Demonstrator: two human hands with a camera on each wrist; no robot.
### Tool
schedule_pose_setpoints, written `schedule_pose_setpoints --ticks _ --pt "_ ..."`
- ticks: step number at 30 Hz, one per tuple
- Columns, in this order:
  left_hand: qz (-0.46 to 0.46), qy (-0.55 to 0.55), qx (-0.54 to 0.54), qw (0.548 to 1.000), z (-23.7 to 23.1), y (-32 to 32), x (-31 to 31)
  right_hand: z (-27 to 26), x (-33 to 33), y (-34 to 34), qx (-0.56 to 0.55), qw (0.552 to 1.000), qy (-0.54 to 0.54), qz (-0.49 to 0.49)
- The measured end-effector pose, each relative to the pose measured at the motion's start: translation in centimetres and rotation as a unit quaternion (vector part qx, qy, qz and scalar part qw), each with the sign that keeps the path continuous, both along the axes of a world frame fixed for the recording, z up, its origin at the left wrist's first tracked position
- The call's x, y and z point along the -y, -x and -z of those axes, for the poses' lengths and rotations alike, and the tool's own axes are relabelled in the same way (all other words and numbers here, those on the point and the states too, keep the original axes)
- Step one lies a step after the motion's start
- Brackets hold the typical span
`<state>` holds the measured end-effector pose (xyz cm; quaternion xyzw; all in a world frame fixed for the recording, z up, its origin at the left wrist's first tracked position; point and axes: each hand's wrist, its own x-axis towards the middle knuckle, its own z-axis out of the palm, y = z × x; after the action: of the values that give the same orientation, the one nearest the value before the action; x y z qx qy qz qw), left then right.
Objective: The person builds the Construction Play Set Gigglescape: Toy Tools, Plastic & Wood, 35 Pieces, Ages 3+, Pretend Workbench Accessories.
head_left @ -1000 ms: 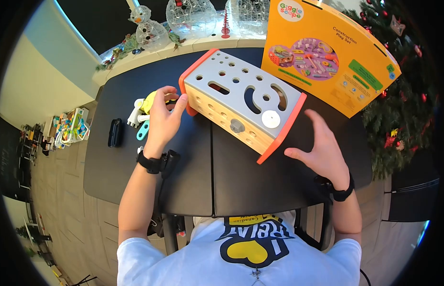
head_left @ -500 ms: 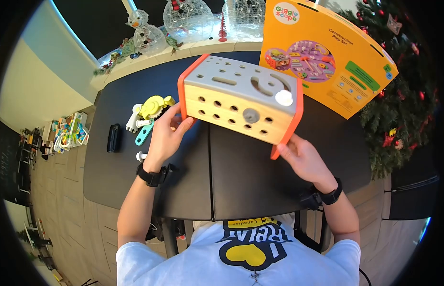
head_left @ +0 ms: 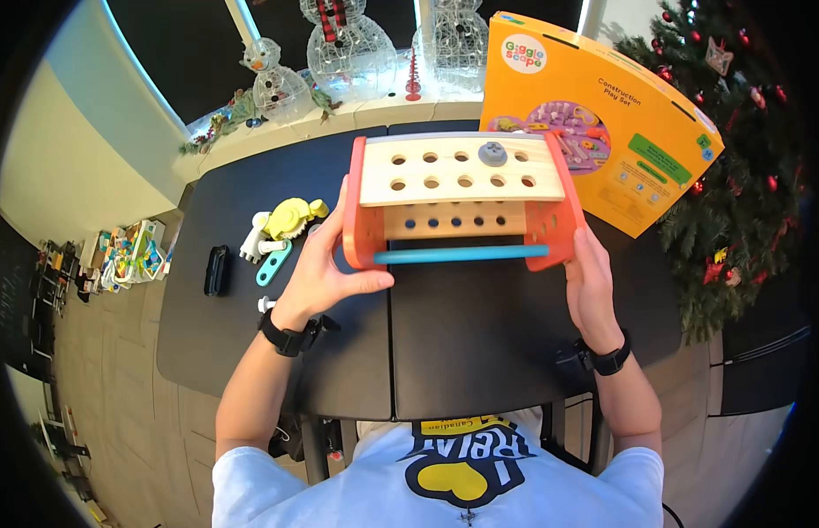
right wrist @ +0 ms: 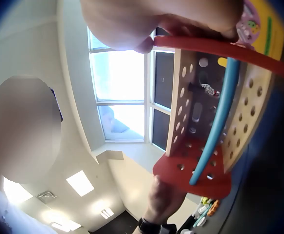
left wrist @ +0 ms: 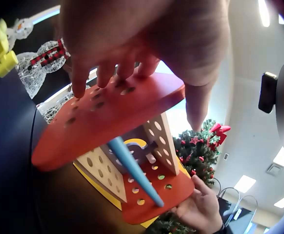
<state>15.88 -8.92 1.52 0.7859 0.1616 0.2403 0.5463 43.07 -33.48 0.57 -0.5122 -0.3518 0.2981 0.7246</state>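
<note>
Both hands hold a wooden toy workbench (head_left: pixel 462 167) with orange-red end panels, tilted so its open underside and blue bar (head_left: pixel 462 254) face the person. My left hand (head_left: pixel 320 264) supports the left end panel (left wrist: pixel 108 114); in the left wrist view its fingertips press on the outer face, thumb off to the side. At the other end, my right hand (head_left: pixel 592 286) holds the right panel, thumb by its edge and fingers along the outside in the right wrist view. A grey screw (head_left: pixel 492 154) sits in a hole of the wooden side. The grey top faces away, mostly hidden.
Left on the black table (head_left: pixel 480 352) lie a yellow toy saw piece (head_left: pixel 291 217), a teal holed strip (head_left: pixel 274 264), a white bolt (head_left: pixel 265 304) and a black case (head_left: pixel 217 270). An orange play-set box (head_left: pixel 603 123) stands behind right, near a Christmas tree (head_left: pixel 726 220).
The workbench has been tipped back, its grey top turning away and its underside and blue bar coming into view. My right hand, apart from it at first, now holds its right end.
</note>
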Motion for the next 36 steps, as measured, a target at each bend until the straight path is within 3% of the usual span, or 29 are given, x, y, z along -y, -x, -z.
schedule_pose_setpoints --ticks 3,12,14,18,20,26,30,36 --pt "-0.012 -0.064 -0.012 0.998 -0.8 0.5 0.3 -1.2 0.5 -0.5 0.105 0.993 -0.016 -0.046" --pt "-0.035 -0.078 0.010 0.996 -2.0 1.5 0.6 -1.6 -0.4 -1.5 0.171 0.982 -0.028 -0.073" --pt "-0.053 -0.038 -0.020 0.998 -3.3 1.8 1.2 -1.8 -0.7 -1.0 0.226 0.973 -0.002 -0.035" --pt "-0.088 -0.062 0.016 0.994 -3.4 1.9 1.2 -2.9 -1.4 -0.5 0.335 0.941 0.026 0.026" --pt "-0.111 -0.028 -0.045 0.992 -3.1 2.3 1.2 -3.0 -1.8 -0.7 0.335 0.940 0.065 0.016" --pt "-0.163 -0.085 -0.123 0.975 -3.3 1.6 1.4 -2.3 -3.3 -2.2 0.314 0.940 0.135 -0.009" --pt "-0.201 -0.026 -0.122 0.972 -3.2 0.9 1.8 -1.7 -4.1 -2.2 0.205 0.973 0.080 -0.070" --pt "-0.205 0.064 -0.114 0.970 -2.8 0.6 1.4 -2.0 -3.8 -2.6 0.113 0.978 0.026 -0.175"
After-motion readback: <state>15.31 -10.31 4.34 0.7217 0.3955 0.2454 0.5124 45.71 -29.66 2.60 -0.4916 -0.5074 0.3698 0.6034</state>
